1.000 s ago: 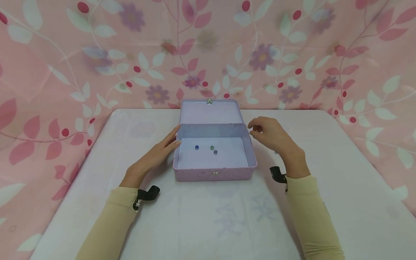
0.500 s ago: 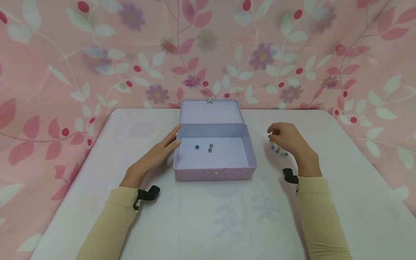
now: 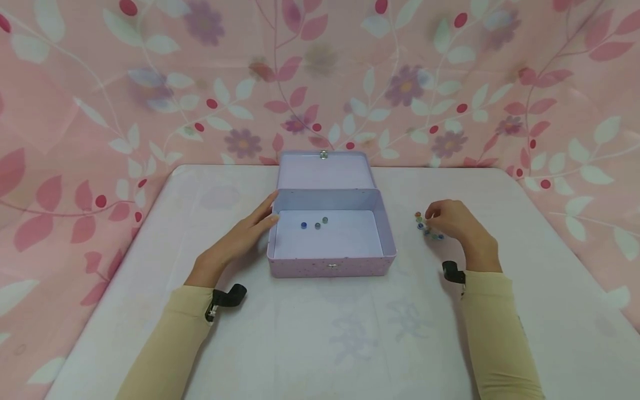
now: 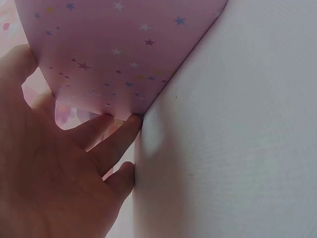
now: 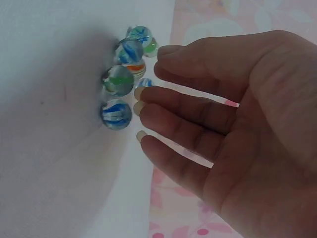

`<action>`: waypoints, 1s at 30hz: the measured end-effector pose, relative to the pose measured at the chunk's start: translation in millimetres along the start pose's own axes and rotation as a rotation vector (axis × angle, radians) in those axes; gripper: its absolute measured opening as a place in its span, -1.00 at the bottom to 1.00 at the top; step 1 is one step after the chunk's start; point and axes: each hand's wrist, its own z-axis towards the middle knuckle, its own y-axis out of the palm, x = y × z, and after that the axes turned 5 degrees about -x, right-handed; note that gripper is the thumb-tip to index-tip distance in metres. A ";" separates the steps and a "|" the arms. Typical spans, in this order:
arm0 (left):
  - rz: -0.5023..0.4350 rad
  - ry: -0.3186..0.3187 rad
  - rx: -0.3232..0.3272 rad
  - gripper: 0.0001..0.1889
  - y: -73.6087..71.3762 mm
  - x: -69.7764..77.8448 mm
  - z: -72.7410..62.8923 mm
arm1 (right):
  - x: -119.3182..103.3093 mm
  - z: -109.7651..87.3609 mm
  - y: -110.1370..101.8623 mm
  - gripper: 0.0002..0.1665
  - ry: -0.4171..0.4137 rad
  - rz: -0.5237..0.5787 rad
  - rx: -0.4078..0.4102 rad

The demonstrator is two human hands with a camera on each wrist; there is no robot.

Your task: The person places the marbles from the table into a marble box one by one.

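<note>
A lilac tin box [image 3: 330,269] with its lid raised holds three glass marbles, among them a blue marble [image 3: 304,225]. My left hand [image 3: 240,239] rests against the box's left side with fingers spread; in the left wrist view its fingertips touch the star-patterned tin wall [image 4: 119,59]. Right of the box, my right hand [image 3: 455,222] is low beside a cluster of several marbles. In the right wrist view its thumb and fingers are apart, fingertips right at the cluster. A blue-striped marble [image 5: 116,114] and a green-swirled marble [image 5: 119,80] show there.
The raised box lid [image 3: 325,170] leans back toward the pink floral cloth [image 3: 320,83] behind the table. A white cloth covers the table [image 3: 310,339]. Black wrist cameras are strapped to both sleeves, the right camera [image 3: 453,272] near the marbles.
My right hand has moved right, away from the box's right edge, and down to the loose marbles. Two marbles inside the box have rolled left and back. The left hand stays put.
</note>
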 end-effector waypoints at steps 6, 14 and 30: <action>-0.014 -0.001 0.009 -0.37 0.3 -0.2 -0.7 | 6.1 2.8 6.1 -0.77 0.030 0.002 -0.037; -0.003 -0.009 0.006 -0.38 -0.8 1.8 -1.9 | 6.2 3.7 6.6 -0.75 0.067 -0.028 -0.040; -0.006 -0.017 0.003 -0.37 -0.2 0.9 -1.1 | -3.3 -6.4 -2.4 -0.71 0.085 -0.048 -0.058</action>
